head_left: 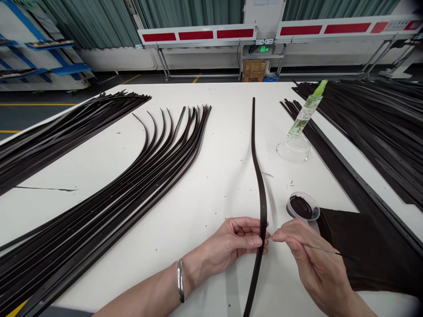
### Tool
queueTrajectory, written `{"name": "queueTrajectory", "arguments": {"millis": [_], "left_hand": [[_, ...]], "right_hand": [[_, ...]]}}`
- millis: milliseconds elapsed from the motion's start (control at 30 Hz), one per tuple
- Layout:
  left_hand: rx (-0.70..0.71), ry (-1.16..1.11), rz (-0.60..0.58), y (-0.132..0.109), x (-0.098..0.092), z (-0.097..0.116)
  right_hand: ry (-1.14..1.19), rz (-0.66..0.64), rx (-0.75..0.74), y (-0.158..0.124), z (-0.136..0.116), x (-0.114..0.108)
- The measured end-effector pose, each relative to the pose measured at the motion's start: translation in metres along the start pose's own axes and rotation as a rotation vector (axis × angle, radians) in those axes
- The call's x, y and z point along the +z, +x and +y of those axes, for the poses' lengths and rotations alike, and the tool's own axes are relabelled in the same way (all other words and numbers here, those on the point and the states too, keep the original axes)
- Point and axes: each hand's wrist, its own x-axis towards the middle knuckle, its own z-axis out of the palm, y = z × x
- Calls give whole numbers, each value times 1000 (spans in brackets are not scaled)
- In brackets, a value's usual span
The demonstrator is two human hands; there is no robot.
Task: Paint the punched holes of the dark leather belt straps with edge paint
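Note:
My left hand (238, 237) pinches a long, dark brown leather strap (258, 176) near its middle, and the strap runs up the white table (228, 185) and off the bottom of the view. My right hand (307, 251) grips a thin metal pick (327, 250) between its fingers, with the tip touching or almost touching the strap's edge by my left fingertips. Close to my right hand stands a small plastic cup of dark paste (302, 207). A dark brown cloth (363, 246) lies under my right wrist. A silver bangle (180, 281) circles my left wrist.
Fanned bundles of dark straps (109, 193) cover the table's left side, and more (373, 123) lie at the far right. A green-capped bottle (307, 110) leans in a clear glass dish (292, 149). A long punched strip (343, 171) runs along the right.

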Motion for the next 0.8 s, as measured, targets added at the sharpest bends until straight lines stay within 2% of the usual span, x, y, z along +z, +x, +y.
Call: {"name": "queueTrajectory", "arguments": {"millis": [567,667,733,800], "left_hand": [[28,32,-10,-1,1,0],[32,22,-12,-2,2,0],[45,11,-15,-3,2,2],[59,-11,-5,-4,3,4]], "right_hand": [[-30,26,35,6,-5,4],[-31,91,122,-3,-7,1],[-63,192,255,-17,-10,2],[-99,237,370,-33,-15,10]]}}
